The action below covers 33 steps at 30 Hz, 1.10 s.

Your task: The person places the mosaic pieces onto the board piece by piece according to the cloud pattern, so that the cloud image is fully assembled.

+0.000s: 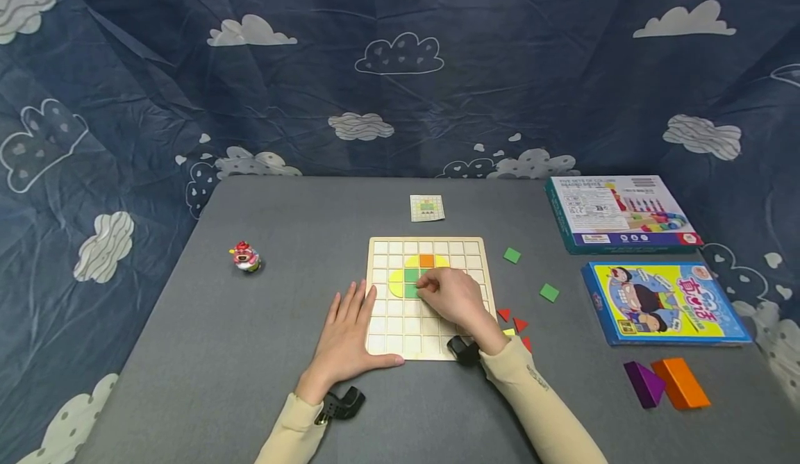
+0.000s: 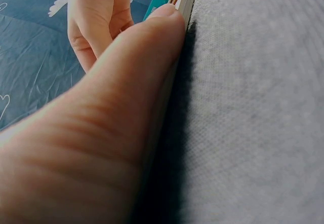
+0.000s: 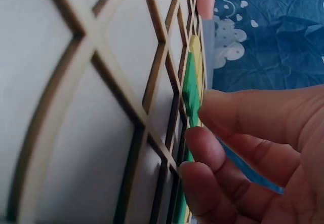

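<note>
While my left hand point(image 1: 351, 332) lies flat, steadying the grid board point(image 1: 400, 342), my right grip point(image 1: 451, 296) pinches a green tile point(image 1: 410, 290).

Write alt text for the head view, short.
A person's right hand sets a green tile into a wooden grid board on a grey table, while the left hand lies flat on the board's left edge. Loose green and red tiles and two game boxes lie to the right.
</note>
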Each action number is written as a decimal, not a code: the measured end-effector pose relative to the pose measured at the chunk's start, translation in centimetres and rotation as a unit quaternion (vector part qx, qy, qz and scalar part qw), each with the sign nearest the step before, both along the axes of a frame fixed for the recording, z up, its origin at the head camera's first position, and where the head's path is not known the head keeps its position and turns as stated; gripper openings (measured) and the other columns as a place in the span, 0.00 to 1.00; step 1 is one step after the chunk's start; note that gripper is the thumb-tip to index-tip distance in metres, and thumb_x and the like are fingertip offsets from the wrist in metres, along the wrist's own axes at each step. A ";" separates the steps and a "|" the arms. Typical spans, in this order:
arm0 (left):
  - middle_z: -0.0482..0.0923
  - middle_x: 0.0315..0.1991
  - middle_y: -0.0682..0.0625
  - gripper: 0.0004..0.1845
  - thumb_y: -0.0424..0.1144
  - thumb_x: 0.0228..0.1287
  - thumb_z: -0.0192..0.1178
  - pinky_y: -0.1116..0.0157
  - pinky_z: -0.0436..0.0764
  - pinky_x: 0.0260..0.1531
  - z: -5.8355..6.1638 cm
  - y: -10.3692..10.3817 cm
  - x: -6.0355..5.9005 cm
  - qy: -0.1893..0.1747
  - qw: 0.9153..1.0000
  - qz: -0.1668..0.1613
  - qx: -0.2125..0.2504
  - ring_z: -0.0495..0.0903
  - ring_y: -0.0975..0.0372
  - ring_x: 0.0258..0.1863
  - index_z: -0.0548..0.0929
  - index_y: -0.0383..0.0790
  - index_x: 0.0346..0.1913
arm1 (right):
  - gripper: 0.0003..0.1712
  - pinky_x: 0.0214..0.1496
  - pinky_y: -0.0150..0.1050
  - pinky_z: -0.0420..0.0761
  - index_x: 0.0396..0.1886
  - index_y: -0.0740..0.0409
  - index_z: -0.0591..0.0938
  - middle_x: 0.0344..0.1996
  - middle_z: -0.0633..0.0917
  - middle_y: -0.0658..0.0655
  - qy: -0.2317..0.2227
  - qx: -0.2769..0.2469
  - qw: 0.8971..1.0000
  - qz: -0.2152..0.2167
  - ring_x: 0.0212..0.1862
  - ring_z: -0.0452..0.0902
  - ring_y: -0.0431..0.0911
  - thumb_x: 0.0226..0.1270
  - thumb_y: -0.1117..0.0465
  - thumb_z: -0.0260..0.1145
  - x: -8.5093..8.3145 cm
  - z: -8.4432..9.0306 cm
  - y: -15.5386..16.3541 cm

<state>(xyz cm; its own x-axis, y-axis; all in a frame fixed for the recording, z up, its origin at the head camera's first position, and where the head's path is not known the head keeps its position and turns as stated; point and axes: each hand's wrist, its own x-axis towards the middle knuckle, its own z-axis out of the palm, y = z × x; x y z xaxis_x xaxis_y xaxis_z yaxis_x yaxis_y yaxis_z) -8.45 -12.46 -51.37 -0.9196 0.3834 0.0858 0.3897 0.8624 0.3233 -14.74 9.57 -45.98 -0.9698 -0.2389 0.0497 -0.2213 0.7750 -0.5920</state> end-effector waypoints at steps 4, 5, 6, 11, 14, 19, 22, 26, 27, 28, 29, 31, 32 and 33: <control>0.40 0.75 0.41 0.66 0.82 0.42 0.50 0.53 0.36 0.69 0.0 -0.1 0.0 0.003 1.000 0.000 0.000 0.36 0.53 0.73 0.45 0.38 0.75 | 0.01 0.23 0.36 0.68 0.28 0.50 0.87 0.19 0.77 0.42 0.008 -0.002 1.000 -0.004 0.21 0.69 0.39 0.56 0.60 0.71 0.2 0.5 0.7; 0.40 0.75 0.41 0.67 0.82 0.42 0.50 0.53 0.36 0.69 0.0 -0.1 0.0 0.001 1.000 0.000 0.000 0.36 0.53 0.73 0.45 0.38 0.75 | 0.01 0.23 0.36 0.68 0.28 0.50 0.87 0.19 0.77 0.42 0.010 -0.001 1.000 -0.008 0.21 0.68 0.39 0.57 0.60 0.71 0.3 0.6 1.0; 0.40 0.75 0.41 0.67 0.82 0.42 0.50 0.53 0.36 0.69 0.0 -0.1 0.0 0.001 1.000 0.000 0.000 0.36 0.53 0.73 0.45 0.38 0.75 | 0.01 0.23 0.36 0.68 0.28 0.50 0.87 0.20 0.77 0.42 0.013 0.000 1.000 -0.011 0.21 0.68 0.39 0.57 0.59 0.71 0.3 0.8 1.2; 0.40 0.75 0.41 0.67 0.82 0.41 0.51 0.53 0.36 0.69 0.1 0.0 0.1 -0.003 1.000 0.000 0.003 0.36 0.53 0.73 0.45 0.38 0.75 | 0.02 0.18 0.37 0.67 0.30 0.50 0.87 0.22 0.80 0.44 0.026 -0.005 0.999 -0.043 0.20 0.69 0.40 0.59 0.59 0.70 0.3 1.3 2.9; 0.40 0.75 0.41 0.67 0.81 0.41 0.52 0.53 0.36 0.69 0.1 0.0 0.1 -0.002 1.000 -0.002 0.007 0.36 0.53 0.73 0.46 0.38 0.75 | 0.03 0.18 0.37 0.67 0.31 0.51 0.87 0.23 0.81 0.46 0.038 -0.011 0.997 -0.063 0.20 0.70 0.41 0.60 0.58 0.69 0.1 1.4 4.1; 0.39 0.75 0.42 0.67 0.81 0.41 0.52 0.53 0.36 0.69 0.1 0.0 0.0 -0.003 1.000 0.001 0.005 0.36 0.53 0.73 0.45 0.39 0.75 | 0.06 0.18 0.38 0.66 0.33 0.55 0.87 0.25 0.82 0.50 0.056 -0.014 0.994 -0.091 0.21 0.71 0.43 0.61 0.58 0.69 -0.6 1.5 6.3; 0.39 0.75 0.42 0.66 0.81 0.42 0.52 0.53 0.36 0.69 0.0 0.0 0.0 -0.004 1.000 0.001 0.005 0.35 0.53 0.73 0.45 0.39 0.75 | 0.07 0.18 0.38 0.65 0.34 0.57 0.87 0.26 0.81 0.52 0.066 -0.011 0.992 -0.105 0.21 0.70 0.44 0.61 0.58 0.68 -1.1 1.5 7.8; 0.40 0.75 0.41 0.66 0.81 0.42 0.52 0.53 0.36 0.69 0.1 0.0 0.0 -0.003 1.000 -0.002 0.007 0.36 0.53 0.73 0.45 0.38 0.75 | 0.09 0.19 0.38 0.65 0.35 0.58 0.87 0.28 0.81 0.55 0.068 0.000 0.990 -0.125 0.22 0.70 0.46 0.62 0.57 0.68 -1.8 1.5 9.7; 0.40 0.75 0.41 0.66 0.81 0.42 0.52 0.53 0.36 0.69 0.1 0.0 0.0 -0.003 1.000 -0.002 0.007 0.36 0.53 0.73 0.45 0.38 0.75 | 0.10 0.19 0.39 0.66 0.35 0.59 0.87 0.29 0.82 0.56 0.065 0.002 0.989 -0.130 0.22 0.70 0.46 0.63 0.56 0.68 -2.0 1.4 10.1; 0.40 0.75 0.41 0.66 0.81 0.42 0.52 0.53 0.36 0.69 0.1 0.0 0.0 -0.003 1.000 -0.001 0.007 0.36 0.53 0.73 0.45 0.38 0.75 | 0.11 0.19 0.39 0.66 0.35 0.59 0.87 0.29 0.82 0.57 0.062 0.004 0.989 -0.134 0.23 0.71 0.47 0.63 0.55 0.67 -2.2 1.4 10.6; 0.40 0.75 0.41 0.66 0.81 0.42 0.52 0.53 0.36 0.69 0.1 0.0 0.0 -0.003 1.000 -0.002 0.008 0.36 0.53 0.73 0.45 0.38 0.75 | 0.13 0.20 0.39 0.67 0.36 0.59 0.86 0.30 0.82 0.58 0.060 0.007 0.989 -0.138 0.24 0.71 0.47 0.63 0.53 0.67 -2.4 1.4 11.0; 0.40 0.75 0.41 0.66 0.81 0.42 0.53 0.54 0.36 0.69 0.1 0.0 0.0 -0.003 1.000 -0.002 0.009 0.36 0.53 0.73 0.46 0.38 0.75 | 0.15 0.22 0.40 0.68 0.36 0.59 0.86 0.31 0.83 0.59 0.054 0.012 0.988 -0.143 0.26 0.73 0.49 0.64 0.52 0.67 -2.8 1.3 11.8; 0.40 0.75 0.41 0.66 0.81 0.42 0.53 0.54 0.36 0.69 0.1 0.0 0.0 -0.003 1.000 -0.002 0.010 0.36 0.53 0.73 0.46 0.38 0.75 | 0.15 0.23 0.40 0.69 0.37 0.60 0.86 0.32 0.83 0.59 0.050 0.015 0.988 -0.144 0.27 0.74 0.50 0.63 0.51 0.67 -3.1 1.2 12.2; 0.40 0.75 0.42 0.66 0.81 0.42 0.53 0.54 0.36 0.69 0.1 -0.1 0.1 -0.003 1.000 -0.002 0.012 0.36 0.53 0.73 0.46 0.38 0.75 | 0.16 0.25 0.41 0.69 0.37 0.60 0.86 0.33 0.83 0.60 0.045 0.018 0.988 -0.144 0.29 0.75 0.50 0.64 0.51 0.66 -3.3 1.1 12.6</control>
